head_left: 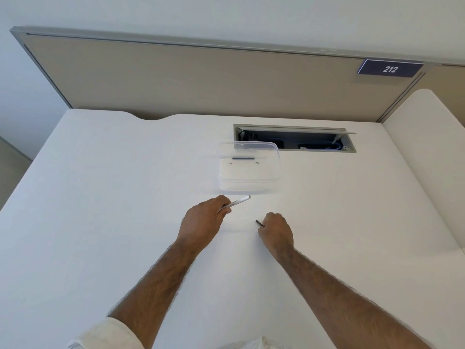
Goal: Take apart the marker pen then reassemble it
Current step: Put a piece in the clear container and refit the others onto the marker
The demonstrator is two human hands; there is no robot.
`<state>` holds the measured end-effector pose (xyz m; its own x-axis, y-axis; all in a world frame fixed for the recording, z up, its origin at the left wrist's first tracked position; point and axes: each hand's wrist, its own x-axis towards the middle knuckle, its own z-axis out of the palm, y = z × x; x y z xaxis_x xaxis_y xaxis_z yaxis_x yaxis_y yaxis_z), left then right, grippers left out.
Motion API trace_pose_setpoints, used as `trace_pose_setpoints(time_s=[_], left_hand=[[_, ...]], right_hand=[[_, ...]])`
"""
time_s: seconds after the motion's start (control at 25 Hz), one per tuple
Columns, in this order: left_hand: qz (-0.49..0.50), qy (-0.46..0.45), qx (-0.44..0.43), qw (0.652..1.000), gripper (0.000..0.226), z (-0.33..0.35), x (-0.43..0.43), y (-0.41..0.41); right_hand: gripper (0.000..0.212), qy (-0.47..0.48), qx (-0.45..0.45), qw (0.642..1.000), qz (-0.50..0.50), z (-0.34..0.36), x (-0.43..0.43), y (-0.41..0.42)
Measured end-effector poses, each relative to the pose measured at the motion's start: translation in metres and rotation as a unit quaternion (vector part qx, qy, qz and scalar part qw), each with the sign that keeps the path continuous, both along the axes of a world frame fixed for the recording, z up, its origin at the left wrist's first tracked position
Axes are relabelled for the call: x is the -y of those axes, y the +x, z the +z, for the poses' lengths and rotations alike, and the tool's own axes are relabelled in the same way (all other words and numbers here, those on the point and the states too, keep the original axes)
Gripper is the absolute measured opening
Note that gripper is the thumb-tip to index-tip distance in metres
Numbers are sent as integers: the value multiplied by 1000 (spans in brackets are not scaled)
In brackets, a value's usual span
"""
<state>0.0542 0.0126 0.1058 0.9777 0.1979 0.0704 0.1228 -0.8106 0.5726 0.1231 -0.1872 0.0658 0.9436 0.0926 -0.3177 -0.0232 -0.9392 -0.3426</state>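
Over the middle of the white desk (113, 197), the left hand (201, 221) curls its fingers round the white pen barrel (239, 200), which points toward two o'clock, while the right hand (276, 233), at its three o'clock, pinches a small dark pen part (259, 223), with a clear plastic box (249, 182) at twelve o'clock.

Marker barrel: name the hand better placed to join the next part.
Probably right: the right hand pinches the small dark part near the free end of the white barrel, which the left hand grips.
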Motion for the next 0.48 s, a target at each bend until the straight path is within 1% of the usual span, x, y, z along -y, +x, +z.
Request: trace_pose_setpoints(time_s=[0.08,0.16,0.24,0.32,0.4,0.48], left_hand=[[0,-1,3,1000,6,1,1,0],[2,0,6,1000,5,1,0,0],[4,-3,5,1000,4,0,0,0],[4,-4,4,1000,4,-1,1,0],[3,-3,6,1000,4,-1,2,0],[0,-4,8,1000,4,0,4,0]], right_hand=[[10,80,19,996,-23,6,5,0],[9,187,43,980,-46,20,7,3],[12,305,52,948,-70,41,8,7],[14,401,57,910,-92,64,10,10],[15,473,45,875,-98,83,13,10],[15,516,28,852,-86,94,16,10]])
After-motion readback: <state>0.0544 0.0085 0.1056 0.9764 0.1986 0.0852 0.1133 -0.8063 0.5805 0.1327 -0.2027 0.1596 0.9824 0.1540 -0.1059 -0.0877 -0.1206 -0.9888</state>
